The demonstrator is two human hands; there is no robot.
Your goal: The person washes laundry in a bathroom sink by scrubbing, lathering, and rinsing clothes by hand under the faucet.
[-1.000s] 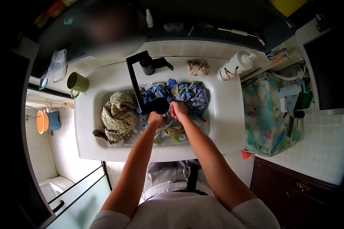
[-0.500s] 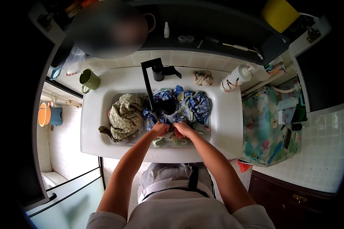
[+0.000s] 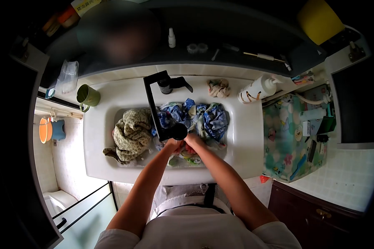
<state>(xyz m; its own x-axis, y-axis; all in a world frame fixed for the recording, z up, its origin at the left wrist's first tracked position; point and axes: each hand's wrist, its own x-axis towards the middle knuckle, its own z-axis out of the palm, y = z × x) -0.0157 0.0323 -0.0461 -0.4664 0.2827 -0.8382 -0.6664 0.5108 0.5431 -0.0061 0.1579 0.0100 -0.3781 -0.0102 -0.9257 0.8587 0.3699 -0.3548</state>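
My left hand (image 3: 174, 143) and my right hand (image 3: 192, 140) are close together over the white sink, just below the black faucet's round head (image 3: 177, 132). Both are closed on a reddish cloth (image 3: 189, 150) that shows between and under them; the faucet head and the hands themselves hide some fingertips. Beyond them in the basin lies a heap of blue patterned cloth (image 3: 215, 121). To the left is a bunched beige-green patterned garment (image 3: 131, 132). Pale, green-marked fabric (image 3: 176, 161) lies nearest me, below my wrists.
The sink rim (image 3: 246, 141) carries a green mug (image 3: 88, 96), a crumpled small cloth (image 3: 218, 88) and a white pump bottle (image 3: 253, 89). A dark shelf (image 3: 220, 35) overhangs the back. At right, a patterned cover (image 3: 280, 137) holds combs and small items.
My hands have drawn closer together over the cloth. The viewpoint has shifted, so the faucet head now appears lower in view and partly overlaps my hands.
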